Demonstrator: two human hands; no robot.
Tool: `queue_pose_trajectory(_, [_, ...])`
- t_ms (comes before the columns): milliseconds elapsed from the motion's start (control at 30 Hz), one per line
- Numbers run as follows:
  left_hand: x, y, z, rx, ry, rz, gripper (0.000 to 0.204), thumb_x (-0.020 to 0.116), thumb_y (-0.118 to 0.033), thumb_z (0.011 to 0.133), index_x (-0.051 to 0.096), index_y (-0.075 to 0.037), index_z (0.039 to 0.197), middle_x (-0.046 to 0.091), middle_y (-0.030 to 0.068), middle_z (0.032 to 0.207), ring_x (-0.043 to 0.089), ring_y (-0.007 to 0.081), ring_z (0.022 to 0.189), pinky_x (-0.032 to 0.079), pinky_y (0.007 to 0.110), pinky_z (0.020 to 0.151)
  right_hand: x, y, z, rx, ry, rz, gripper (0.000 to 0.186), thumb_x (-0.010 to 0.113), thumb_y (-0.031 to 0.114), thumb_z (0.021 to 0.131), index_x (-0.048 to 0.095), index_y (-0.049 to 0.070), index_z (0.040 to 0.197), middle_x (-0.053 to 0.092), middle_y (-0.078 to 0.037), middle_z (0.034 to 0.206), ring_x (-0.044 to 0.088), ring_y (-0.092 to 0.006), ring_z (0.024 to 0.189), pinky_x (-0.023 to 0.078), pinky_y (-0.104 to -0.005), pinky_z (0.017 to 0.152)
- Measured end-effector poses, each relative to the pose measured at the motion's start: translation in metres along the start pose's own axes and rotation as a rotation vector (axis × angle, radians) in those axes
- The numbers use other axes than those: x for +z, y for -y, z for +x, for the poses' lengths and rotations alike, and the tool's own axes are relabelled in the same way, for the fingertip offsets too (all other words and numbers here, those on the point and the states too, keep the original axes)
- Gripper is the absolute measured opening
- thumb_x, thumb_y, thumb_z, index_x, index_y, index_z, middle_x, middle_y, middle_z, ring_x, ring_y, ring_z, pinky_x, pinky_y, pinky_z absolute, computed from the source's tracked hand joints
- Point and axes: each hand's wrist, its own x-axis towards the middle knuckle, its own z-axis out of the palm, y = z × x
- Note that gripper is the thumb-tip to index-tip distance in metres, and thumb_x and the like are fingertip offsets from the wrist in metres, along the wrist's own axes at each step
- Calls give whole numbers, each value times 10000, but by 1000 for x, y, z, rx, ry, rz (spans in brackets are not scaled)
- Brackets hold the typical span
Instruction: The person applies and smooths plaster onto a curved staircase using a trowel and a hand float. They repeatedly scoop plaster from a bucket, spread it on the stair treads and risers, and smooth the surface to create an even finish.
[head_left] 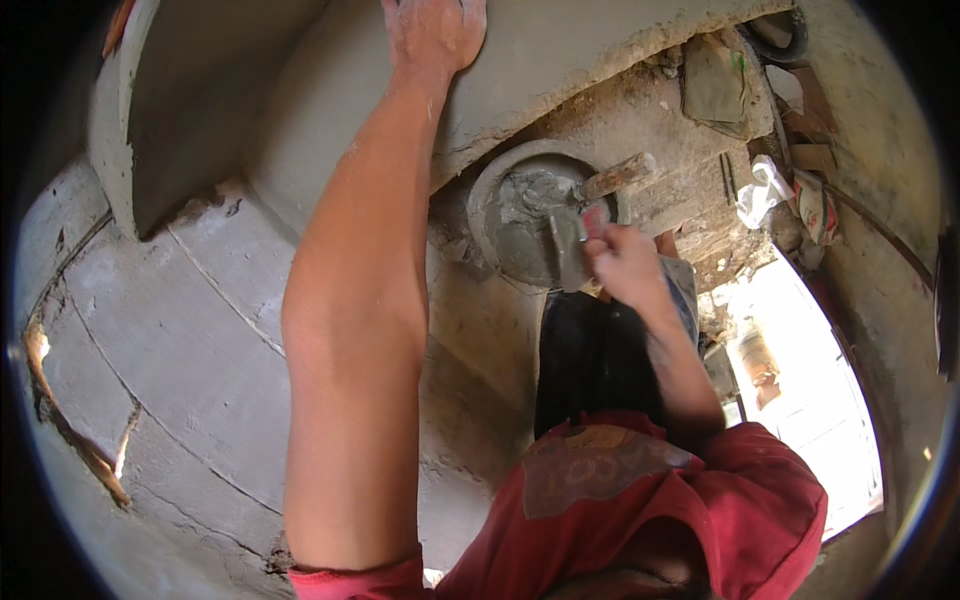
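My right hand (628, 265) is closed around the red handle of a trowel (568, 250). The trowel's grey, mortar-smeared blade hangs over a round basin (482, 215), inside its near right part. Wet grey mortar (525, 240) lies in the basin, heaped toward the far side. A second tool with a thick wooden handle (618, 176) leans on the basin's right rim, its other end in the mortar. Far ahead, my left hand (435, 30) lies flat on a smooth grey plastered surface (540, 60); the picture's top edge cuts off most of its fingers.
A curved plastered wall (200, 90) rises at the far left, above grey slabs (180, 310) with cracked joints. Beyond the basin lies a dusty, mortar-stained bag (716, 85). A white plastic bag (763, 190) sits at the right, near a bright opening (810, 370).
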Motion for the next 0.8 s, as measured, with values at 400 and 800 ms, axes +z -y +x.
queue_pose_trajectory(400, [1, -2, 0, -33, -19, -81, 658, 515, -300, 1058, 399, -35, 1650, 383, 179, 1732, 292, 325, 1636, 167, 582, 1344, 103, 1, 86, -112, 86, -366, 325, 688, 222, 881, 768, -81, 964, 745, -349, 998, 736, -505, 1005, 589, -549, 944])
queue_pose_trajectory(800, [-3, -4, 3, -37, -3, -63, 675, 534, -314, 1050, 405, -26, 1647, 367, 179, 1740, 280, 321, 1641, 156, 566, 1350, 117, -20, 102, -78, 124, 228, 240, 657, 162, 999, 751, -54, 956, 737, -150, 827, 695, -227, 745, 552, -383, 663])
